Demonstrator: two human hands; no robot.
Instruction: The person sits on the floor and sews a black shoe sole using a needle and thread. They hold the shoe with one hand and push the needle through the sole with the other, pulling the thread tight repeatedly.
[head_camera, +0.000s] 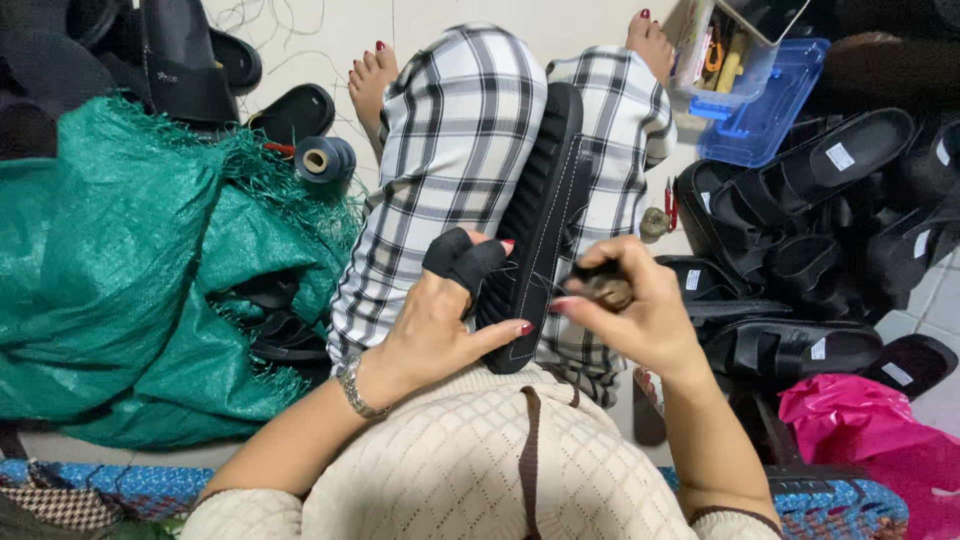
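Note:
A black sandal (540, 215) stands on its edge between my knees, its ridged sole facing left and white stitching along its side. My left hand (445, 320), with a black wrap around two fingers and a metal watch at the wrist, grips the sandal's near end. My right hand (635, 310) sits just right of the sandal, closed on a small dark tool with a brownish round handle (605, 290). A thin thread seems to run from the tool to the sandal.
A green woven sack (130, 270) with black sandals inside lies at left, a thread spool (322, 160) beside it. More black sandals (820, 230) are piled at right. A clear box of tools on a blue lid (765, 105) stands beyond them. A pink bag (870, 435) lies at lower right.

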